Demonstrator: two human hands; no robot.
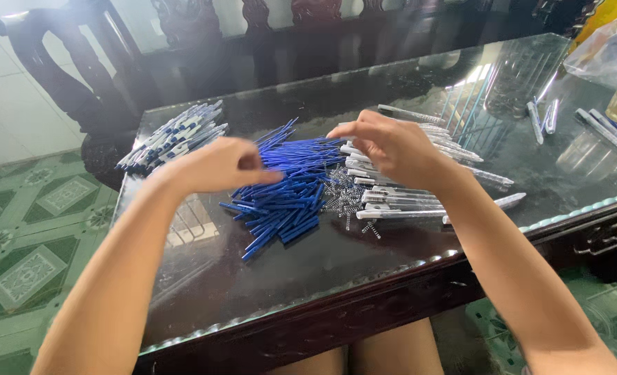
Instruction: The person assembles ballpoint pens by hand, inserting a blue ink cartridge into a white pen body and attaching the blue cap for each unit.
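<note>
Bare dark glass tabletop (pixel 267 278) toward the near edge below both hands, open room there; scalloped glass rim just beyond the right forearm. Far right of the right hand (pixel 392 149), a crumpled clear plastic bag (pixel 603 52) at the table corner. Left hand (pixel 218 165) loosely curled, fingertips pinched at the top of the heap of blue plastic pen refills (pixel 291 191), grip on one uncertain. Right hand curled, fingers bent over the row of white pen barrels (pixel 399 201); hold unclear. Small metal springs (pixel 340 198) between the hands. Beyond the left hand, a pile of assembled white-and-blue pens (pixel 173 135).
</note>
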